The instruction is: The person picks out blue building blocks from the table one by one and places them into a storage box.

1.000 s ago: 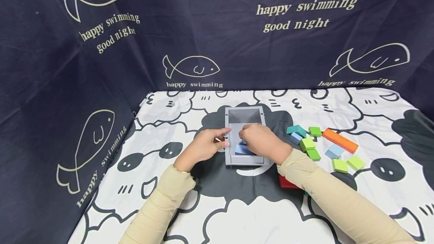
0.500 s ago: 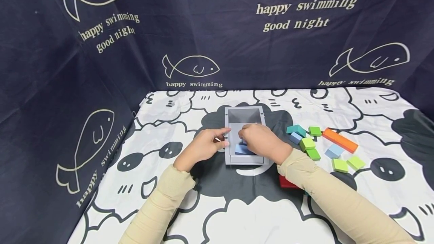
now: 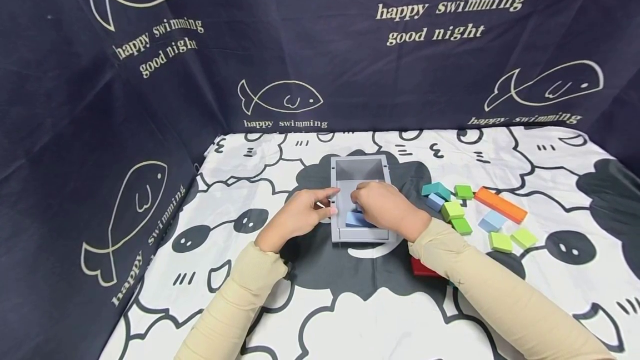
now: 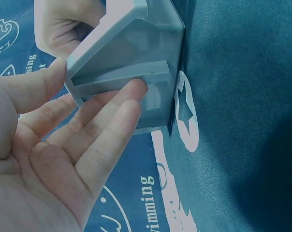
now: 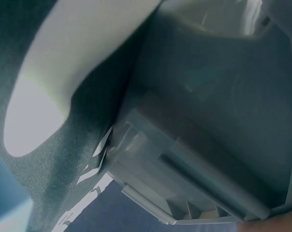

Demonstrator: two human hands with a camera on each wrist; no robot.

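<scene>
A grey open-topped box point(image 3: 348, 196) stands on the dark patch of the cloth, its outer wall point(image 4: 158, 43) close in the left wrist view. At its left side, my left hand point(image 3: 296, 215) holds the rim, thumb against the edge and fingers point(image 4: 114, 123) along the outer wall. My right hand point(image 3: 389, 210) reaches over the right rim into the box with curled fingers, pinching a small blue block point(image 3: 359, 209) that is mostly hidden below them. Nearer the front wall lies a larger blue block point(image 3: 356, 219), partly covered by that hand.
To the right lie loose blocks: an orange bar point(image 3: 501, 204), a teal piece point(image 3: 436, 190), a light blue block point(image 3: 493, 220) and several green blocks point(image 3: 463, 191). A red block point(image 3: 423, 268) shows partly beneath the right sleeve. A dark fish-print curtain point(image 3: 310, 32) rises behind the table.
Both hands keep their places at the box. The head view has shifted very slightly; no block has visibly moved.
</scene>
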